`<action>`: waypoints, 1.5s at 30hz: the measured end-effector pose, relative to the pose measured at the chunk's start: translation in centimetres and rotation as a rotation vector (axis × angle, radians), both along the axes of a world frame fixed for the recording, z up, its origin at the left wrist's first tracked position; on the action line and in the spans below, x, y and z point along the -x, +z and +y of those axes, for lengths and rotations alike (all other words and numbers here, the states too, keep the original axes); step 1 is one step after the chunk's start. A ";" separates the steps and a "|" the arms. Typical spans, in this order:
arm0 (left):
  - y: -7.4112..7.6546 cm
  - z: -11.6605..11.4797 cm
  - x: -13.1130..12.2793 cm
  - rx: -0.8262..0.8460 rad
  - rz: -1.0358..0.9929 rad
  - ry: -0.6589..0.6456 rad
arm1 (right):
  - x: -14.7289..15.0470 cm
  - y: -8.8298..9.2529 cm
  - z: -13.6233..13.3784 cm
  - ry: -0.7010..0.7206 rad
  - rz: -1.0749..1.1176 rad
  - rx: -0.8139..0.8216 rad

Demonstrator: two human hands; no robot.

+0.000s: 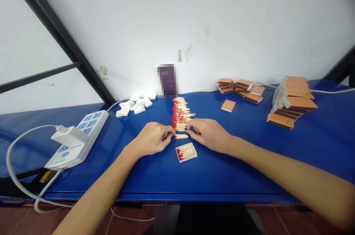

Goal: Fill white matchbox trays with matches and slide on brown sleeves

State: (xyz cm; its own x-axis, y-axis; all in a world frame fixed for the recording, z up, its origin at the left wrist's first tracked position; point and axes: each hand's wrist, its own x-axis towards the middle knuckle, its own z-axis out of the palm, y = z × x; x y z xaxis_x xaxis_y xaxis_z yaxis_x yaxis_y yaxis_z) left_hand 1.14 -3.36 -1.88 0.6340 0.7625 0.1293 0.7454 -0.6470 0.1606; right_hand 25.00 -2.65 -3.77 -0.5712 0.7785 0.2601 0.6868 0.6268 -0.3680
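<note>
A pile of red-headed matches (181, 115) is laid in a long stack, heads toward the left. Just in front of it lies a small row of matches (182, 136), set apart from the stack. My left hand (155, 138) rests on the table with thumb and forefinger closed at the heads of this row. On the other side, my right hand (208, 134) has its curled fingertips at the plain ends of the nearest matches. Closer to me sits a white matchbox tray (196, 152), partly filled with matches, heads to the left.
Several white trays (135, 105) lie heaped at the back left. Orange matchbox sleeves (244, 89) are piled at the back right, with a taller stack (294, 102) farther right. A power strip (83, 135) with a plugged-in charger and cables occupies the left side.
</note>
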 end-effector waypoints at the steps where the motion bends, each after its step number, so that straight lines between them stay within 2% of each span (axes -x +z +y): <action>1: 0.0 0.0 0.0 -0.006 -0.003 0.010 | 0.0 0.0 0.0 -0.005 -0.001 0.000; 7: -0.2 0.1 0.2 -0.029 -0.007 0.022 | -0.2 -0.1 -0.1 0.072 0.071 0.012; 18: -0.2 0.1 0.0 -0.008 -0.031 -0.005 | -0.7 0.0 -0.8 0.124 0.046 -0.003; 45: 0.3 0.0 -0.2 0.035 -0.047 -0.018 | -0.8 0.2 -0.6 0.167 -0.013 -0.016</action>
